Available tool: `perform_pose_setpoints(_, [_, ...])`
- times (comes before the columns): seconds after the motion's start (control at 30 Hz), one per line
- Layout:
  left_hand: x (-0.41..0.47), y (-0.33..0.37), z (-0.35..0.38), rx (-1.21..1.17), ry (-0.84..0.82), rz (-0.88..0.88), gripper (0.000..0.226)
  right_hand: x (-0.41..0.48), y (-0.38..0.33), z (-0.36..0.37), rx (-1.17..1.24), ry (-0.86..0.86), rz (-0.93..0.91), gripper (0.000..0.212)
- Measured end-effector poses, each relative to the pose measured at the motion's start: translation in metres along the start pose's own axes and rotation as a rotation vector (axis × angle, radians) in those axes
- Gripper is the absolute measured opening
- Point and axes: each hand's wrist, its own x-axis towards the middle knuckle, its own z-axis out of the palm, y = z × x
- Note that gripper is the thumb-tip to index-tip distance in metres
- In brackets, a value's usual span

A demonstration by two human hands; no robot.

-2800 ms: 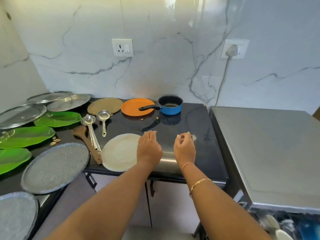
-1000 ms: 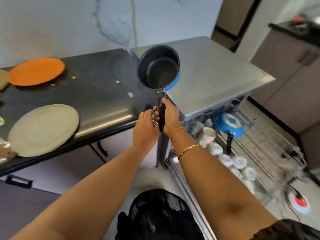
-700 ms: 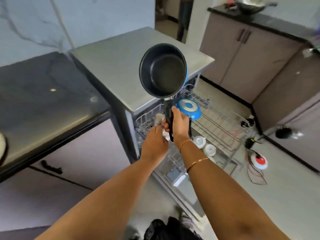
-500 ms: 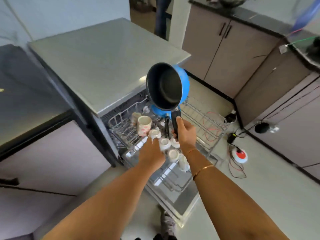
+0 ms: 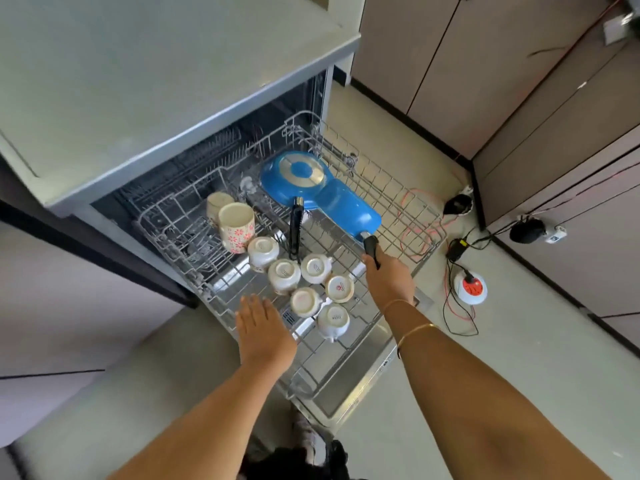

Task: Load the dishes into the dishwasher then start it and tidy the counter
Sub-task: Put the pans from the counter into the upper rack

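Head view: the right grip is closed round the handle of the blue pot, which lies in the dishwasher rack pointing away from it, left grip open nearby.

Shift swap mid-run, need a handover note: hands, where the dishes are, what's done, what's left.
Hands: right hand grips the blue saucepan by its black handle; left hand open, over the front left of the rack.
Things: saucepan lies tilted, base up, in the pulled-out rack beside an upturned blue pan; cups and two mugs also loaded.
Done: saucepan in the rack, not yet released.
Left: let go, load remaining dishes (counter out of view), push rack in, shut door, start, tidy counter.
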Motion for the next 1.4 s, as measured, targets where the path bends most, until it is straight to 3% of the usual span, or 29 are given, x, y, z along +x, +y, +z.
perform_pose_setpoints(0.17, [0.007, -0.022, 0.029, 0.085, -0.001, -0.087, 0.071, 0.022, 0.005, 0.037, -0.047, -0.066, -0.033, 0.049])
perform_pose_setpoints(0.27, [0.009, -0.028, 0.039, 0.127, 0.024, -0.050, 0.072, 0.030, 0.009, 0.056, -0.074, -0.080, -0.039, 0.052])
perform_pose_setpoints(0.6, [0.012, -0.029, 0.046, 0.152, 0.047, -0.024, 0.071, 0.036, 0.028, 0.084, 0.124, 0.004, 0.179, 0.059])
perform_pose_setpoints(0.93, [0.012, -0.033, 0.050, 0.172, 0.099, 0.022, 0.070, 0.040, 0.024, 0.082, 0.049, -0.032, 0.207, 0.057])
perform_pose_setpoints(1.17, [0.011, -0.033, 0.050, 0.160, 0.095, 0.028, 0.071, 0.026, 0.029, 0.087, -0.111, -0.052, 0.098, 0.063])
perform_pose_setpoints(1.4, [0.011, -0.032, 0.047, 0.191, 0.091, 0.014, 0.071, 0.017, 0.034, 0.096, -0.256, -0.168, 0.002, 0.052])
